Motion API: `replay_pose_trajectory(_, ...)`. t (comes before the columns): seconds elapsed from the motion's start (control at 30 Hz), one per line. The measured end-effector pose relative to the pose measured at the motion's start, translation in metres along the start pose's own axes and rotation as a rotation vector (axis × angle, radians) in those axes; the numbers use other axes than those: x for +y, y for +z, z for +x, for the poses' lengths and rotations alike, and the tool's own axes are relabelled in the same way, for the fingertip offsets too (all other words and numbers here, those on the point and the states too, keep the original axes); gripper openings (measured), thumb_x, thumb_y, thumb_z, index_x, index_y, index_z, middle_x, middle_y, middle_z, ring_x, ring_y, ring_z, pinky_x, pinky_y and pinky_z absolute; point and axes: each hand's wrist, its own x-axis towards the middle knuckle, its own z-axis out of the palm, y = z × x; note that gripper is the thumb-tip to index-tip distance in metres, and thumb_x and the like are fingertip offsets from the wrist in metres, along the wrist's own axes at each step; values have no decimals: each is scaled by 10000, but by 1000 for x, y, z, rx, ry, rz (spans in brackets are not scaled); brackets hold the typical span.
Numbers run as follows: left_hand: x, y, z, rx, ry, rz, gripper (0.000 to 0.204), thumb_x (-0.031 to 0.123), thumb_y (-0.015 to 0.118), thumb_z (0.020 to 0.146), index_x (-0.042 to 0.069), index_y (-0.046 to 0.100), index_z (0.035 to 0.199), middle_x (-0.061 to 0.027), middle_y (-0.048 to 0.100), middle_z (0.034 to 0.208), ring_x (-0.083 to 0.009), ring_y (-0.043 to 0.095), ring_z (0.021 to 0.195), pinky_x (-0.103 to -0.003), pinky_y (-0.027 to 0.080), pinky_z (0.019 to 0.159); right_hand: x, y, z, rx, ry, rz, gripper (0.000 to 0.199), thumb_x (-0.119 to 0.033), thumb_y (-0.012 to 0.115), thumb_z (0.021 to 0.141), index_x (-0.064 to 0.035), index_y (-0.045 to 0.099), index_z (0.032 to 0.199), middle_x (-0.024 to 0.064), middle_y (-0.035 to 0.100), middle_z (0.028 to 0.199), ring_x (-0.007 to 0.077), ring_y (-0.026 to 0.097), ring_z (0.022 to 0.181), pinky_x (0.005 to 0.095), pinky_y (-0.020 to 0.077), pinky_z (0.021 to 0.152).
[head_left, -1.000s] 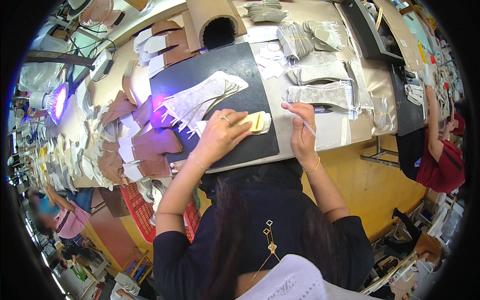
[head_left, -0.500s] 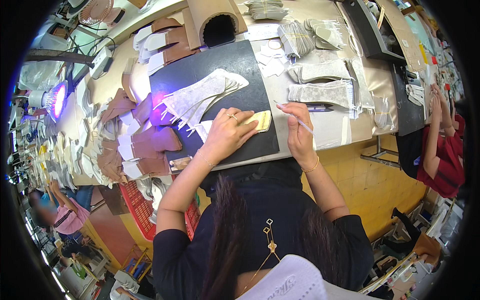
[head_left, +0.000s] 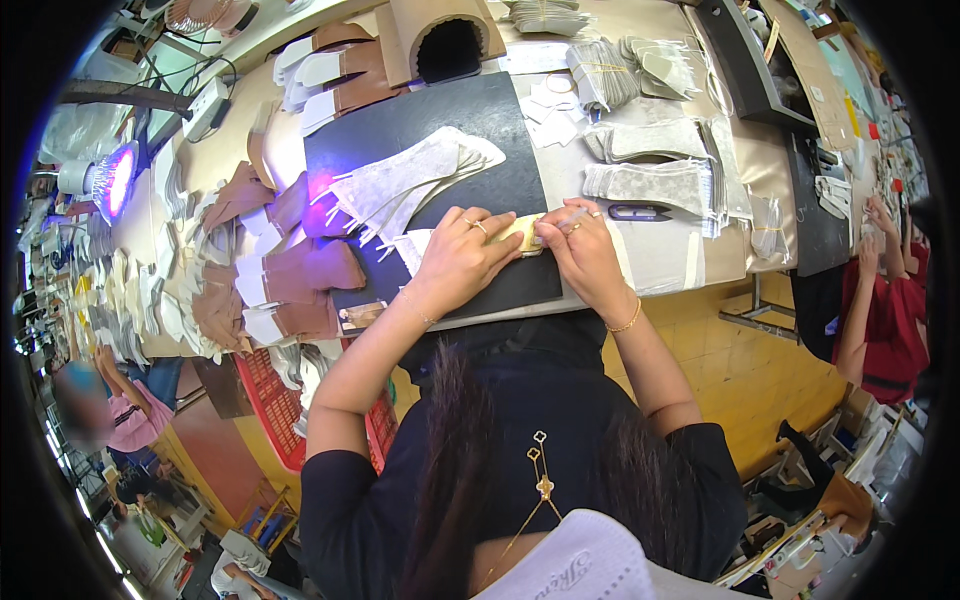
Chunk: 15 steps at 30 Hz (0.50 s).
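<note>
Worn on the head: left one of a side-by-side fisheye pair. Aims steeply down and a little forward; upright, unmirrored. Has white face mask point(head_left: 570, 560) at the bottom edge, nearest to the lens, then dark shirt point(head_left: 580, 425) just beyond. Puts left hand point(head_left: 470, 245) and right hand point(head_left: 585, 255) around mid-frame, forearms point(head_left: 365, 375) coming up from below. Sees worktop point(head_left: 765, 155) from above across most of the upper half, yellow floor point(head_left: 720, 350) below its right part. Goes very wide: catches pink-shirted person point(head_left: 138, 418) far left, red-shirted person point(head_left: 888, 315) far right, both small and tipped sideways. Bends straight edges toward the rim, black at the corners.
</note>
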Motion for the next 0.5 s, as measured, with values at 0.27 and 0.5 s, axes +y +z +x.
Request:
replay_pose_trajectory(0.27,1,1,-2,-3,1,2,233,195,805,803,107,763,1014,-56,714,1168,-227,634,978,-367,477,802,3,-3,16,74,2,-123,181,-163,590,1019,-34,666,917,65,687,879,252,623,841,431,420,988)
replay_pose_trajectory(0.5,-3,4,-7,79,33,-29,221,192,791,810,96,725,998,-58,693,1127,-231,642,987,-375,500,831,0,-12,11,214,96,18,248,-211,528,1070,-19,673,1014,82,680,926,248,609,882,355,456,873)
